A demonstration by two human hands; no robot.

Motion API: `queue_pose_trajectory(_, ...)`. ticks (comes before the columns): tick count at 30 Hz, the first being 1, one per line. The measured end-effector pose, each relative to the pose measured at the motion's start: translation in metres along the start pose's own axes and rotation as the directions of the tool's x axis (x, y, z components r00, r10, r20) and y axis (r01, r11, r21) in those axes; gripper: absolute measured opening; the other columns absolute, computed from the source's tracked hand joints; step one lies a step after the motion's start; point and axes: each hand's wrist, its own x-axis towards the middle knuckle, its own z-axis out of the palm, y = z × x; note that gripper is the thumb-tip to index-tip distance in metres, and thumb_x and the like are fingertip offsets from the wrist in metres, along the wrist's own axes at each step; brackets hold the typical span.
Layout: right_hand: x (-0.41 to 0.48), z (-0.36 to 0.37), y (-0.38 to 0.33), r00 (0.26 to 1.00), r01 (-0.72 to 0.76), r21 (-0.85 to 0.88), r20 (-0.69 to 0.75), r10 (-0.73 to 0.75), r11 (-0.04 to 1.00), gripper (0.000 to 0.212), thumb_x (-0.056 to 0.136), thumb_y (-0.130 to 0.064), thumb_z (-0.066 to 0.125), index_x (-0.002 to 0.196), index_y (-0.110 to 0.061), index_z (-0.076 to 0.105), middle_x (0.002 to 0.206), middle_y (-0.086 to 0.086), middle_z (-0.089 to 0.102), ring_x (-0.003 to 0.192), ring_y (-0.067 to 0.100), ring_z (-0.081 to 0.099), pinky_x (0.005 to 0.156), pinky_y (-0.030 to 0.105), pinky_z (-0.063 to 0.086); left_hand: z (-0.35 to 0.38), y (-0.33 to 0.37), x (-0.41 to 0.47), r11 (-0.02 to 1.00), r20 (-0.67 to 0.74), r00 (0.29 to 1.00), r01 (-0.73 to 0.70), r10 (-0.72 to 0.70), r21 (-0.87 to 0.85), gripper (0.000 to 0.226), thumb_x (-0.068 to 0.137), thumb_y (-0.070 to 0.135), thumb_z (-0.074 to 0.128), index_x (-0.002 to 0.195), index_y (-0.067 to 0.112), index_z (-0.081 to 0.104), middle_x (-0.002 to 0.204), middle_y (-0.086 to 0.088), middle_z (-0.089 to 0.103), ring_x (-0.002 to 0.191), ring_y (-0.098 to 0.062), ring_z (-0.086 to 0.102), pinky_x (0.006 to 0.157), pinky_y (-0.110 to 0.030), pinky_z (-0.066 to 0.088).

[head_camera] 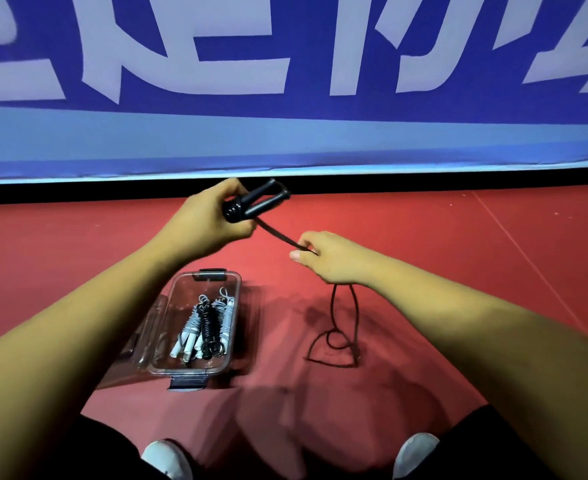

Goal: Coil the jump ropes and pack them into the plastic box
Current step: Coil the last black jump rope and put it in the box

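Head view, the only one I've got: my left hand (206, 223) is up in front of the banner (285, 64), grip curled tight round the two black handles (256, 202), held together side by side. That end is motion-blurred, so I can't tell if any turns are on them yet. The cord (278, 233) runs taut from the handles down to my right hand (330, 258), whose grip pinches it btwn thumb and fingertips. Below that hand the rest drops in a loose loop and puddles on the red floor (458, 271), right of the plastic box (163, 317) and apart from it. The box sits open on the floor btwn my arms w/ several coiled ropes (209, 323) already inside, white ones and a black one. What looks like its lid (129, 355) lies at its left. Handling, as I judge it: the cord is thin, light and limp, prob a bit springy, so it won't hold shape unless kept under tension, and slack will tangle or snag. The handles are rigid and easy to clamp, so they're the anchor. Best hold is handles in one hand, w/ the cord pinched near them and fed on wrap by wrap. Nothing fragile here, and the bundle should fit lengthwise beside the others.
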Motion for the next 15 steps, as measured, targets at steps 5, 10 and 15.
queue_pose_trajectory(5,-0.007,0.000,-0.036,0.990,0.109,-0.020,-0.091,-0.111,0.994,0.018,0.098,-0.030,0.053,0.090,-0.014,0.050,0.080,0.002,0.055,0.078,0.025,0.050,0.063,0.031,0.032,-0.004,-0.029,0.011,0.944,-0.052,0.995,0.096,-0.084,0.317,0.032,0.072,0.020,0.075,0.094,0.026,0.053,0.083,-0.005,0.064,0.076,-0.033,0.059,0.064,-0.037,0.049)
queue_pose_trajectory(10,-0.012,-0.004,-0.056,0.961,0.231,-0.138,-0.125,-0.248,0.963,0.018,0.092,-0.028,0.059,0.080,-0.015,0.055,0.077,0.002,0.057,0.074,0.026,0.055,0.060,0.031,0.036,0.006,-0.029,0.013,0.862,0.011,0.996,0.070,-0.087,0.501,0.034,0.069,0.031,0.072,0.099,0.031,0.057,0.086,0.000,0.065,0.080,-0.033,0.062,0.063,-0.034,0.048)
queue_pose_trajectory(15,-0.005,-0.026,-0.038,0.914,0.198,-0.178,-0.321,-0.247,0.964,0.012,0.088,-0.033,0.061,0.089,-0.025,0.070,0.087,-0.003,0.069,0.085,0.023,0.062,0.072,0.035,0.049,0.022,-0.015,0.004,0.885,0.358,0.934,-0.155,-0.014,0.439,0.020,0.074,0.031,0.073,0.091,0.030,0.062,0.072,0.010,0.061,0.077,-0.023,0.063,0.067,-0.030,0.049)
